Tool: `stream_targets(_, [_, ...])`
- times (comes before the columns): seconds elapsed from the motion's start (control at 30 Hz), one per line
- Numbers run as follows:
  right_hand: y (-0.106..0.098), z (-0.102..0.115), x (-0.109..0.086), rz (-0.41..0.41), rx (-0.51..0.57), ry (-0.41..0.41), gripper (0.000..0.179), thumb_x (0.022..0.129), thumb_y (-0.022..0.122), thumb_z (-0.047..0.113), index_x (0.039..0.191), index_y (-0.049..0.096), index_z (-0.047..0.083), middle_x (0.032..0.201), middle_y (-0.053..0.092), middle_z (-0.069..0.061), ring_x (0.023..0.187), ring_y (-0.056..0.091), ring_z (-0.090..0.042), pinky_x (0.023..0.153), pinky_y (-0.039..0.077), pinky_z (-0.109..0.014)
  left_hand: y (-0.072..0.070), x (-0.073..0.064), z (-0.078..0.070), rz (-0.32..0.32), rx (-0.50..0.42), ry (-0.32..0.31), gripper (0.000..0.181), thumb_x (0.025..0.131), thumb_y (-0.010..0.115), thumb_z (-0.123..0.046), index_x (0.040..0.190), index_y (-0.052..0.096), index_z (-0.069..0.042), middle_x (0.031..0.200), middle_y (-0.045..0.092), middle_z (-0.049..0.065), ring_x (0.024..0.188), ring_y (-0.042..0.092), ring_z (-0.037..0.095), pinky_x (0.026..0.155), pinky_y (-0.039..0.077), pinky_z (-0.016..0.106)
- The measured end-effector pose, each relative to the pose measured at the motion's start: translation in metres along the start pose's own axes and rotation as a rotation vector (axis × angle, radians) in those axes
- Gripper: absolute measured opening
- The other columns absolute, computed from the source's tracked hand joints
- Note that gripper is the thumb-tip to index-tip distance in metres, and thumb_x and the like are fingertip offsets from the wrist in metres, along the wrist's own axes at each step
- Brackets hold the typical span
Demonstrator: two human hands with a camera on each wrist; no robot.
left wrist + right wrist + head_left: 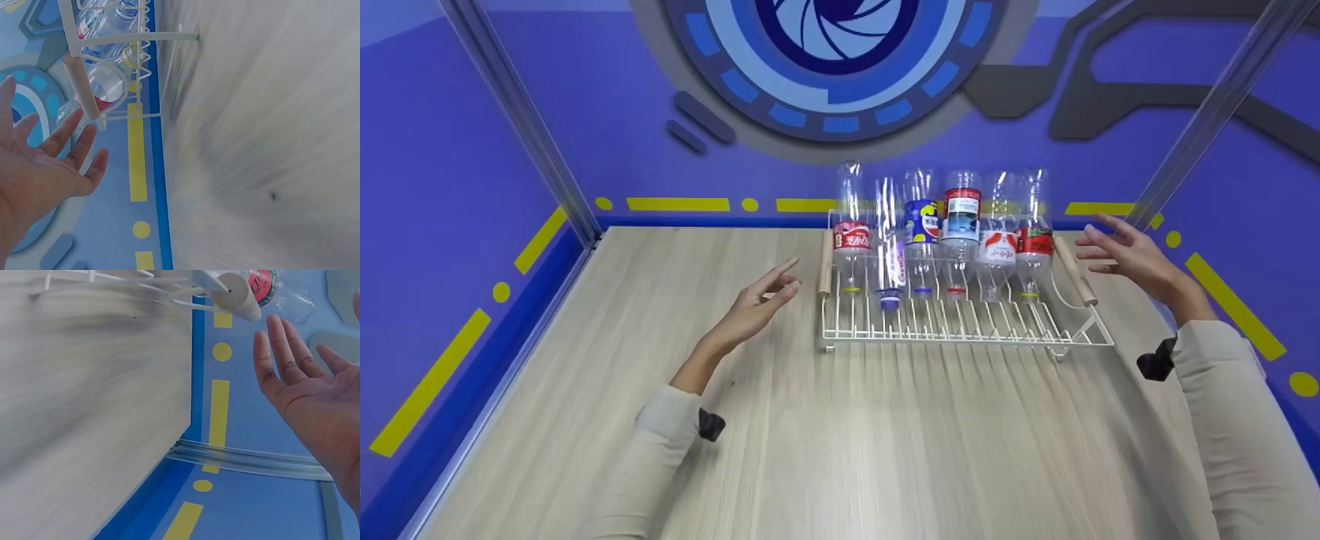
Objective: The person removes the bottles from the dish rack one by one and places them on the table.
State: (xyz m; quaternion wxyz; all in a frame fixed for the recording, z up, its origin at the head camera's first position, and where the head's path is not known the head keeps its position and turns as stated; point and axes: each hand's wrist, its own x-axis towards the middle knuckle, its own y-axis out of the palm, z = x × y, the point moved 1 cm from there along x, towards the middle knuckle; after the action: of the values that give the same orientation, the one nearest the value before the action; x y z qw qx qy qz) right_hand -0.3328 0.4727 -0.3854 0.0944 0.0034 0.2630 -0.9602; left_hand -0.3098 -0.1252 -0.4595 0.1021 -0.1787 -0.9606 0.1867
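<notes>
A white wire rack (967, 341) with wooden handles stands toward the back of the table. Several clear plastic bottles stand upside down in it, caps low, among them one with a red label (852, 236), one with a blue and yellow label (922, 221) and one with a purple cap (889, 301). My left hand (754, 304), fingers extended and holding nothing, is to the left of the left wooden handle (826, 264). On the other side my right hand (1136, 259) hovers near the right wooden handle (1076, 271), its fingers loosely spread and its palm bare in the right wrist view.
The wood-grain table (885, 450) runs up to a blue printed wall (607, 90) behind the rack. Metal posts (521, 120) rise at the back corners. Small black devices (711, 424) sit at both sleeve cuffs.
</notes>
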Motion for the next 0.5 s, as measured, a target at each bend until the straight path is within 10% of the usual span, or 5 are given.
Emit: stream_targets(0.5, [0.02, 0.006, 0.034, -0.03, -0.058, 0.082, 0.084, 0.103, 0.062, 0.026, 0.163, 0.01, 0.0, 0.108, 0.058, 0.02, 0.09, 0.064, 0.005, 0.08, 0.055, -0.017, 0.035, 0.032, 0.002, -0.044, -0.14, -0.05, 0.061, 0.105, 0.059, -0.03, 0.16, 0.036, -0.019, 0.14, 0.056, 0.014, 0.128, 0.055, 0.028, 0.111, 0.044, 0.056])
